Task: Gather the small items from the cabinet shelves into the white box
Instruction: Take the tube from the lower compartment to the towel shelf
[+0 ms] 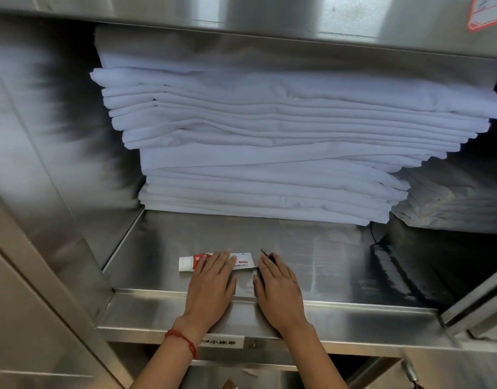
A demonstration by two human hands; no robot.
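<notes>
Red cord: a bracelet (182, 338) sits on the left wrist at 7 o'clock, nearest the camera.
Shelf lip: the steel front edge (354, 313) runs across at 6 o'clock; both forearms cross it.
Left hand: the left hand (212, 284) lies flat with straight fingers spread over the toothpaste tube, holding nothing; no curl is visible.
Right hand: the right hand (278, 287), just beside it toward 3 o'clock, is likewise flat and wide, its fingertips on or at the dark pen; I cannot tell whether they touch.
Toothpaste tube: the tube (189, 262) lies crosswise on the shelf, its white cap toward 9 o'clock and its tail under the left fingers.
Pen: the pen (268, 254) lies angled, its tip toward 11 o'clock.
Linen: a tall stack of folded white sheets (269, 141) fills the back at 12 o'clock.
White box: not in view.
Risk, tube: flat fingers on smooth steel could push it deeper instead of lifting it.
Risk, pen: a nudge may roll it toward the sheets or off the lip.
Risk, drop-off: with the box unseen, carrying two items at once invites a fumble.
</notes>
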